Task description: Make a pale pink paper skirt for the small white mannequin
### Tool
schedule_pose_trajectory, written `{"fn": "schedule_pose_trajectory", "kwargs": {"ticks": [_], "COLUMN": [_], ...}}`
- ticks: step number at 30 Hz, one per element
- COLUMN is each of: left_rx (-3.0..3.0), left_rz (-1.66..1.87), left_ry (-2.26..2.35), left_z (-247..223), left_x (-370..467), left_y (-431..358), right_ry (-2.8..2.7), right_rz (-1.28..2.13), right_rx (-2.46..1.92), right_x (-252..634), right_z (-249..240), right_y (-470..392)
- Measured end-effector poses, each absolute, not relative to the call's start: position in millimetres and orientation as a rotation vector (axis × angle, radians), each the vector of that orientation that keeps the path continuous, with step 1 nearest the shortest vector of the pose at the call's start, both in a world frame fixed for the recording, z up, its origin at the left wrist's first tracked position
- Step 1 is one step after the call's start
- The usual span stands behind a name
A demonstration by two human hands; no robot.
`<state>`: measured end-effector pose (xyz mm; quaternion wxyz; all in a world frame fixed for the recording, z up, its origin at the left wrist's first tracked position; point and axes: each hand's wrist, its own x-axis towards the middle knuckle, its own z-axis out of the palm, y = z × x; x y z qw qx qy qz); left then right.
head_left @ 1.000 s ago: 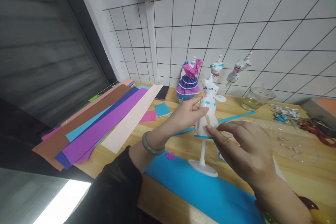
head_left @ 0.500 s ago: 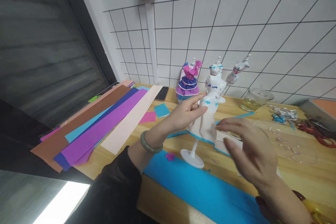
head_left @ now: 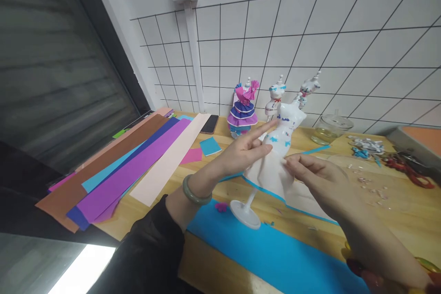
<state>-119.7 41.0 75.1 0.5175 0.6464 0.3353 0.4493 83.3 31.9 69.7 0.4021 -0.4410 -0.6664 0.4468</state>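
A small white dress form with bits of blue decoration stands tilted to the right on a round base. A white paper strip edged in blue wraps its lower body like a skirt, and the strip's free end trails to the right. My left hand, with a bracelet at the wrist, grips the form and the top of the strip at the waist, thumb in front. My right hand pinches the strip's upper edge at the form's right side. Its fingertips are pressed together there.
Blue paper lies in front, a pink flower on it. Long coloured paper strips fan out at left. Behind stand a ruffle-dressed form and two others. A glass teapot, beads and red-handled scissors are at right.
My right hand has come left from an open pose and now pinches the paper strip. The dress form has tipped further right. My left hand stays at its waist.
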Motion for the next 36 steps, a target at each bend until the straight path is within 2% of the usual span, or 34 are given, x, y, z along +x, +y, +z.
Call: {"fn": "schedule_pose_trajectory", "kwargs": {"ticks": [3, 11, 36], "left_rx": [1.622, 1.711, 1.864], "left_rz": [1.057, 1.055, 1.041], "left_ry": [0.834, 0.801, 0.753], "left_z": [77, 75, 75], "left_x": [-118, -117, -120], "left_y": [39, 39, 38], "right_ry": [-1.639, -1.674, -1.733], "right_rz": [1.145, 0.891, 0.942], "right_rx": [-1.123, -1.219, -1.245], "right_x": [80, 76, 84], "right_z": [76, 80, 80], "right_y": [23, 15, 17]}}
